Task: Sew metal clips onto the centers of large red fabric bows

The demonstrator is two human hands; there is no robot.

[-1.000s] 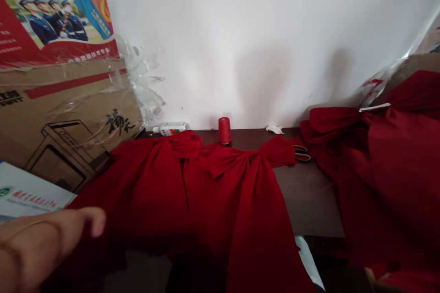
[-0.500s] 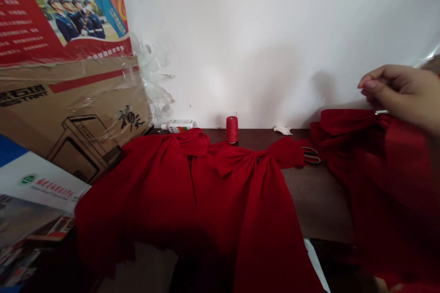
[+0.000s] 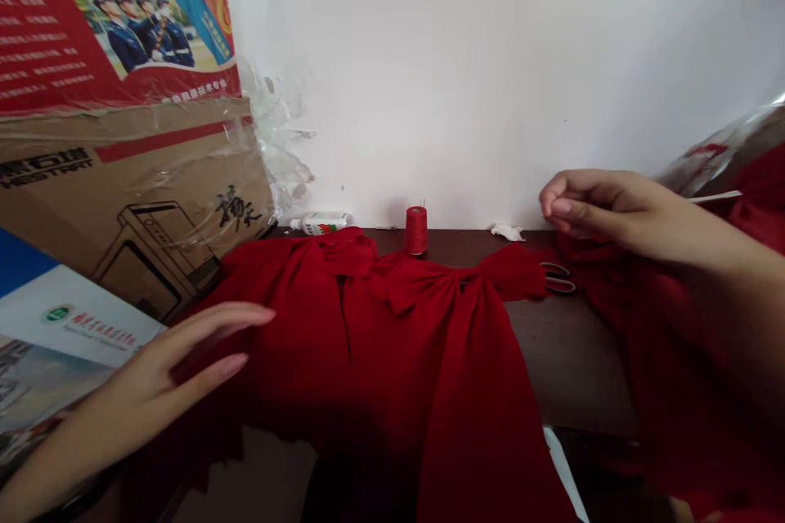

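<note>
My left hand [image 3: 184, 364] hovers over the left side of the red cloth, thumb and fingers apart, holding nothing I can see. My right hand [image 3: 613, 208] is raised in front of the wall with thumb and forefinger pinched together; whatever may be between them is too small to make out. Two red cloth bows lie between the hands: the nearer bow [image 3: 463, 282] has long tails hanging over the table edge, and the left bow [image 3: 331, 253] overlaps it. Scissors [image 3: 558, 278] show only their handle loops beside the bow. A spool of red thread [image 3: 416, 230] stands upright behind, with needles in its top.
A printed cardboard box [image 3: 153, 204] stands at the left, with a poster above it. A white bottle [image 3: 322, 222] lies against the wall [image 3: 429, 57], and crumpled tissue [image 3: 507, 232] is farther right. More red cloth [image 3: 675, 392] hangs off the dark table [image 3: 570, 351] at the right.
My left hand has come into view from the lower left. My right hand has moved left and down, still pinched. The bows and the spool have stayed in place.
</note>
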